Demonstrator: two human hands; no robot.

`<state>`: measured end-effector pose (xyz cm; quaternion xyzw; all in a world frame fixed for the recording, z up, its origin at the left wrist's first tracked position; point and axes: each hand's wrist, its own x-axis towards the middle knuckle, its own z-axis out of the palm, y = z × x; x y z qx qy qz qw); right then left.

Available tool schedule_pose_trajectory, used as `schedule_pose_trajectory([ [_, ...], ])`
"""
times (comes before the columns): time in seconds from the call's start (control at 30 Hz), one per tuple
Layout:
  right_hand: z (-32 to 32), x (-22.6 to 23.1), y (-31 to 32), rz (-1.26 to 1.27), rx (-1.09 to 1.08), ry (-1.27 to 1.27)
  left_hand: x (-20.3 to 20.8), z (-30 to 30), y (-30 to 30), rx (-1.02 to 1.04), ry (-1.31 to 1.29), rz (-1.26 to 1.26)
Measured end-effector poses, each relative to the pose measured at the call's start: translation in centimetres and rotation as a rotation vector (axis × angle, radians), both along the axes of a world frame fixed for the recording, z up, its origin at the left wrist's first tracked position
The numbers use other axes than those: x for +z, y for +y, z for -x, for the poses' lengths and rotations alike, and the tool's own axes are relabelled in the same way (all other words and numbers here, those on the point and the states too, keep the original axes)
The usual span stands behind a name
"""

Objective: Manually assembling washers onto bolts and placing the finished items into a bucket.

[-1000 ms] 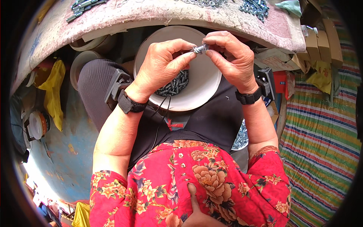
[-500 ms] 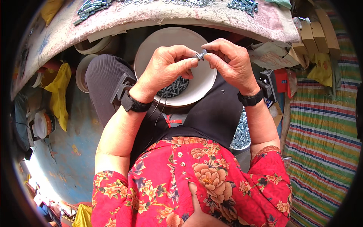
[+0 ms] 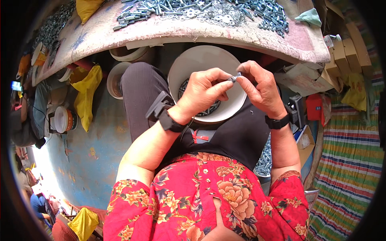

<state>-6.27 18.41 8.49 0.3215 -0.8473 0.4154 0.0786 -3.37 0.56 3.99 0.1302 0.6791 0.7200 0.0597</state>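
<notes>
Where the near edge of the cloth-covered bench (image 3: 100, 38) ends, a white bucket (image 3: 207, 60) stands by the seated person's thighs, its far rim close to that edge. To the left, blue floor (image 3: 104, 160) extends beyond the left thigh and gives the left elbow open room. To the right, clearance is tighter: a container of metal pieces (image 3: 263, 162) sits beside the right thigh, next to the forearm, and cardboard boxes (image 3: 350, 52) stand past the bench's right end.

Both hands are raised over the bucket. The left hand (image 3: 203, 91) and the right hand (image 3: 262, 91) pinch a small metal part (image 3: 234, 78) between thumbs and fingertips, the two grips almost meeting; its exact shape is too small to tell. Dark metal pieces (image 3: 211, 110) lie in the bucket; washers (image 3: 225, 17) lie on the bench beyond the hands.
</notes>
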Motion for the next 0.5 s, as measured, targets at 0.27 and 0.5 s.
schedule_pose_trajectory([
  [0.27, 0.8, 2.0, 0.2, 0.001, 0.235, -0.164, 1.4, 0.3, -2.4, -0.247, -0.334, -0.292],
  [0.5, 1.3, -1.0, -0.2, -0.055, -0.052, 0.082, 0.6, 0.3, -0.4, 0.000, 0.060, -0.002],
])
